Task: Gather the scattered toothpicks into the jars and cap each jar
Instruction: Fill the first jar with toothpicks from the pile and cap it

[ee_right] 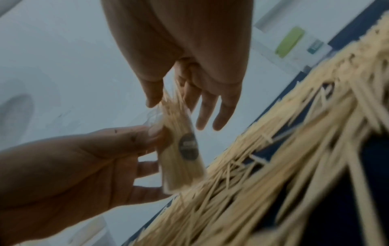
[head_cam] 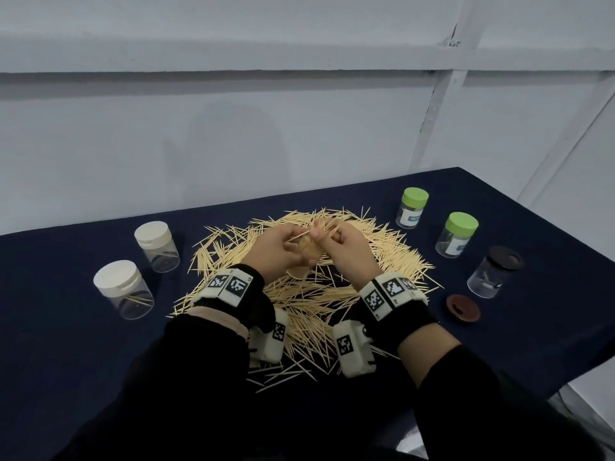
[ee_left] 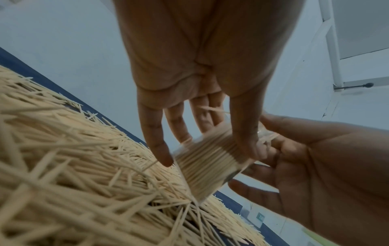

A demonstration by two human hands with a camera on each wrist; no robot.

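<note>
A big heap of toothpicks (head_cam: pixel 309 294) covers the middle of the dark blue table. Above it my left hand (head_cam: pixel 289 249) grips a clear jar (ee_left: pixel 210 159) packed with toothpicks and tilted towards the right. At the jar's mouth my right hand (head_cam: pixel 327 236) pinches a small bunch of toothpicks (ee_right: pixel 171 101) between thumb and fingers. In the right wrist view the jar (ee_right: pixel 183 154) shows a round dark sticker on its side. It has no cap on.
Two white-capped jars (head_cam: pixel 156 246) (head_cam: pixel 123 289) stand to the left of the heap. Two green-capped jars (head_cam: pixel 412 207) (head_cam: pixel 457 234) and a black-topped jar (head_cam: pixel 494 276) stand to the right, with a loose brown lid (head_cam: pixel 463 308) in front. The table edge runs close on the right.
</note>
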